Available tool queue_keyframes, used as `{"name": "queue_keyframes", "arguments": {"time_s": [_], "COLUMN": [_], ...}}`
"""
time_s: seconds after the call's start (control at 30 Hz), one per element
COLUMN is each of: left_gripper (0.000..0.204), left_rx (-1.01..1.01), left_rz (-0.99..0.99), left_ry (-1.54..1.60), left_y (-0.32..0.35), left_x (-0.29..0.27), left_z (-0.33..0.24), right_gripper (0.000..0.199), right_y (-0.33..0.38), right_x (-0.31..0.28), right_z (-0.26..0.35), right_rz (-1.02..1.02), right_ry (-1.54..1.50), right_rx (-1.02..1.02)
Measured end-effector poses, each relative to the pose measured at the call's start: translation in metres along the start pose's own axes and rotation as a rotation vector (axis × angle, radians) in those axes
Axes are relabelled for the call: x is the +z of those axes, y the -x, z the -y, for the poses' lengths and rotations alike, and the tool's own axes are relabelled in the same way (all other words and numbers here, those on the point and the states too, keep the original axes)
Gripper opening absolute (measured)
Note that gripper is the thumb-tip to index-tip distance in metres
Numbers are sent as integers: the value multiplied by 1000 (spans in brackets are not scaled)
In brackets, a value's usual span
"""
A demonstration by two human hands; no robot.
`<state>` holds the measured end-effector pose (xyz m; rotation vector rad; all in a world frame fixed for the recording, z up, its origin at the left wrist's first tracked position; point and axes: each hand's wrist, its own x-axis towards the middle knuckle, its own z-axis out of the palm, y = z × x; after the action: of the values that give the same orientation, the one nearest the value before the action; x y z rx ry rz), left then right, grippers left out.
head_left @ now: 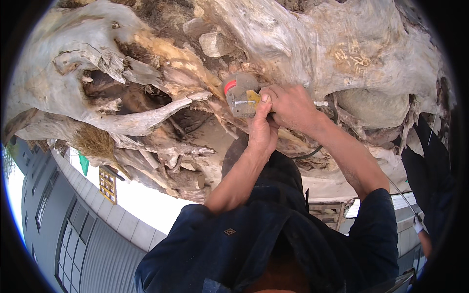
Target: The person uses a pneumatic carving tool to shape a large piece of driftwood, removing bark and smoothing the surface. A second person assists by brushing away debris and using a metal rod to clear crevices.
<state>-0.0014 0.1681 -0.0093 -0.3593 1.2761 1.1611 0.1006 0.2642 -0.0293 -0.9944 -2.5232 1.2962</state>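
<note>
While both hands press a small power grinder against the weathered root mass at frame centre, the step looks like sanding the wood. The left hand and right hand are clamped on its grey, red-tipped body. Next, probably steady pressure along the pale, cracked surface.

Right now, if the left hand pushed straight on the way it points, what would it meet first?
The left hand points up into the grey power tool it already grips; past that tool lies the weathered tree root, though depth is unclear.
</note>
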Motion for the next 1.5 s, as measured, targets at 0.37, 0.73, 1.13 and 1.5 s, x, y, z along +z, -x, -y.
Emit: {"name": "queue_keyframes", "arguments": {"time_s": [0.37,0.73,1.13,1.5], "left_gripper": [57,61,56,60], "left_rx": [-91,9,-226,-227], "left_rz": [18,76,-31,-19], "left_ry": [101,15,215,138], "left_y": [9,-8,32,29], "left_x": [-10,-1,-18,-11], "left_z": [22,-11,31,27], "right_gripper": [30,32,29,27], "right_y": [22,-8,42,43], "right_x": [7,-4,7,12], "right_z": [3,8,19,18], "right_rz": [38,-9,185,126], "right_ry": [53,82,100,153], "right_rx": [-26,16,63,30]}}
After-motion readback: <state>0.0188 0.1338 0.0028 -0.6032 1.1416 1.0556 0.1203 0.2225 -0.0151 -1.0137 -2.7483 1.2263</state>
